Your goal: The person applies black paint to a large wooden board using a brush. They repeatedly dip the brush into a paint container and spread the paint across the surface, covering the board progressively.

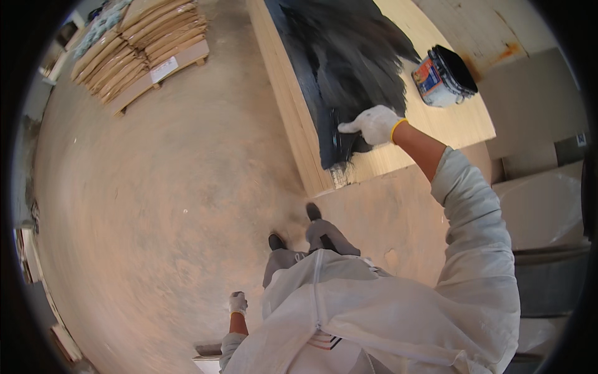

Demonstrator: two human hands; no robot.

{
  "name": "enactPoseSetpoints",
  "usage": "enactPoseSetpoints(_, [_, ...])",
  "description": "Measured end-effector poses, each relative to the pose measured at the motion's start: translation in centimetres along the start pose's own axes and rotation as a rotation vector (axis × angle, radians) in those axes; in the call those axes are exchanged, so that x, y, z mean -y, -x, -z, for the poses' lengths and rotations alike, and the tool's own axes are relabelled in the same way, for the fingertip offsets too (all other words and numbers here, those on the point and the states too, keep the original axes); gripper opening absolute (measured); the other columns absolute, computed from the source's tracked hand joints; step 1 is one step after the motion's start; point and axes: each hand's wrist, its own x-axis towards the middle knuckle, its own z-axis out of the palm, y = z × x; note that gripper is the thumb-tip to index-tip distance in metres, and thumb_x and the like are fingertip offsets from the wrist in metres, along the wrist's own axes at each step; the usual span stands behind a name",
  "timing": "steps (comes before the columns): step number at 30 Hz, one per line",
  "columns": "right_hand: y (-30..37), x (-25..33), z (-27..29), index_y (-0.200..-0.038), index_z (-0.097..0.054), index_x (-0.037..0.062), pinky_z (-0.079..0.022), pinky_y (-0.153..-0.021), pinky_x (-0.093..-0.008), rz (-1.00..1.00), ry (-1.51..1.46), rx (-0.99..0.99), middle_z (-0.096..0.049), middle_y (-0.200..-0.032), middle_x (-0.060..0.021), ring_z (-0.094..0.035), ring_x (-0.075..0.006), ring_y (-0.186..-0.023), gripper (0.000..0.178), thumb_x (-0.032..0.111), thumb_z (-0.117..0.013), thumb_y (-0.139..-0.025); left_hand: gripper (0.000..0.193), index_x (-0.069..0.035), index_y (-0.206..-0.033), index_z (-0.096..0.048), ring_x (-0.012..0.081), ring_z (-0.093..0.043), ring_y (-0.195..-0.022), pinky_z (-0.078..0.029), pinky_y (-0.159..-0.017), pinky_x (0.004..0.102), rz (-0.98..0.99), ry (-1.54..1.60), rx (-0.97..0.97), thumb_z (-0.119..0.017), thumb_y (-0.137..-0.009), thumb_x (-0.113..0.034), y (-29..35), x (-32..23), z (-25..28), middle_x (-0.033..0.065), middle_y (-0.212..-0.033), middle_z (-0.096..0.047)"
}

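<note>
Black paint [349,68] could drip off the wooden stack [291,100] at its near-left corner if laid thickly; right hand [374,126] and left hand [238,303] curl, contents unclear.

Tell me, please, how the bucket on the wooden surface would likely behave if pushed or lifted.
The bucket would probably hold its shape, as its walls look stiff. It seems unlikely to roll, given its squarish body standing upright on the wooden surface. It may be heavy if quite full, but the level inside its dark opening cannot be made out.
</note>
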Motion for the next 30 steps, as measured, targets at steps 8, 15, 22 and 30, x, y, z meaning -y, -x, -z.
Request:
enactPoseSetpoints(8, [0.8,-3.2,3.4,-0.155,-0.06,0.0372,-0.059,-0.097,-0.0434,0.004,0.141,0.135,-0.076,-0.131,-0.0144,-0.073,-0.0343,-0.118,0.068,0.007,-0.055,-0.094,0.021,-0.001,-0.116,-0.069,0.0178,-0.063,-0.058,-0.051,-0.048,0.0332,-0.086,0.376,-0.143,-0.061,-0.102,-0.015,4.6,-0.8,-8.5,0.0071,-0.079,-0.066])
enactPoseSetpoints(15, [3.6,-9.4,-0.5,-0.159,-0.057,0.0341,-0.056,-0.105,-0.0448,0.11,0.047,0.189,-0.072,-0.139,-0.0162,-0.07,-0.0359,-0.126,0.064,0.023,-0.062,-0.096,0.024,0.0,-0.112,-0.073,0.0178,-0.063,-0.055,-0.052,-0.05,0.0343,-0.05,0.441,-0.172,-0.065,-0.101,-0.019,11.2,2.9,-23.6,0.0081,-0.075,-0.069])
enactPoseSetpoints(22, [-5.7,-25.8,0.2,-0.162,-0.053,0.0316,-0.051,-0.114,-0.045,-0.1,-0.114,0.104,-0.066,-0.148,-0.0177,-0.064,-0.0387,-0.136,0.078,0.006,-0.052,-0.088,0.036,-0.003,-0.115,-0.081,0.0302,-0.079,-0.095,-0.06,-0.089,0.0445,-0.106,0.006,-0.221,-0.063,-0.095,-0.026,23.7,6.7,-32.0,0.0204,-0.103,-0.081])
enactPoseSetpoints(30, [-2.8,-24.0,-2.4,-0.157,-0.057,0.0249,-0.053,-0.11,-0.0499,-0.215,-0.178,-0.089,-0.068,-0.144,-0.0192,-0.066,-0.041,-0.131,0.061,0.018,-0.051,-0.097,0.028,0.001,-0.105,-0.077,0.0316,-0.076,-0.086,-0.063,-0.079,0.0441,0.384,0.573,-0.164,-0.068,-0.088,-0.02,28.0,13.7,-34.2,0.0174,-0.091,-0.078])
